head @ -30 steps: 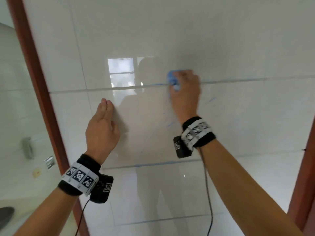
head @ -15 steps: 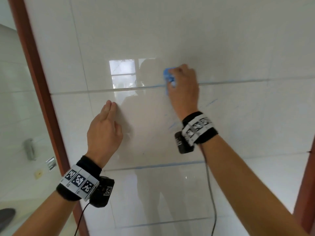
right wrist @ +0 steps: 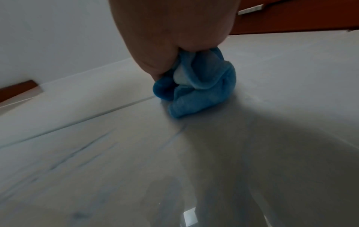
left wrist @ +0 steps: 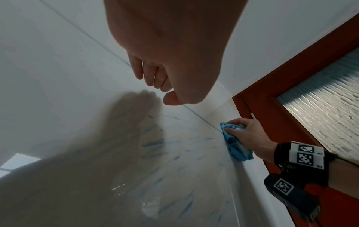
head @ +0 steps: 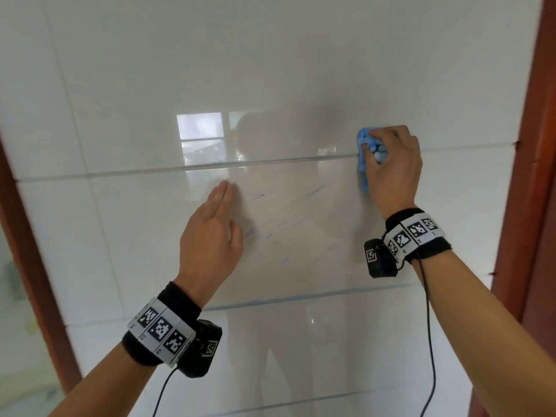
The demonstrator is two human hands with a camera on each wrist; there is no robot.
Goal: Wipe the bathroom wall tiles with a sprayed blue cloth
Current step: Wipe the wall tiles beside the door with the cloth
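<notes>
**Cloth on the grout line, right side of the wall**

Here the glossy white wall tiles (head: 270,70) fill almost the whole head view, with horizontal grout lines running across and a bright window reflection (head: 200,126) on the upper tile. A dim reflection of the person shows in the glaze between the two arms. A red-brown door frame (head: 538,145) rises along the right edge of the wall, and the left wrist view shows a pane of rippled frosted glass (left wrist: 326,99) set in it. A second red-brown strip (head: 27,251) runs down the left edge.

Faint blue streaks (head: 317,191) mark the middle tile, between the hands and below the upper grout line.

The left hand (head: 210,236) lies with its fingers straight and together, pointing up the wall; it holds nothing. Whether the palm actually touches the tile I cannot tell.

The right hand (head: 391,167) is closed round the blue cloth (head: 362,164), fingers curled over the bunched fabric and pressing it against the wall right on the upper grout line, near the door frame. In the right wrist view the cloth (right wrist: 196,92) is crumpled into a wad, its lower folds touching the tile.

Each wrist carries a black band with black-and-white square markers and a small black camera with a cable.
</notes>
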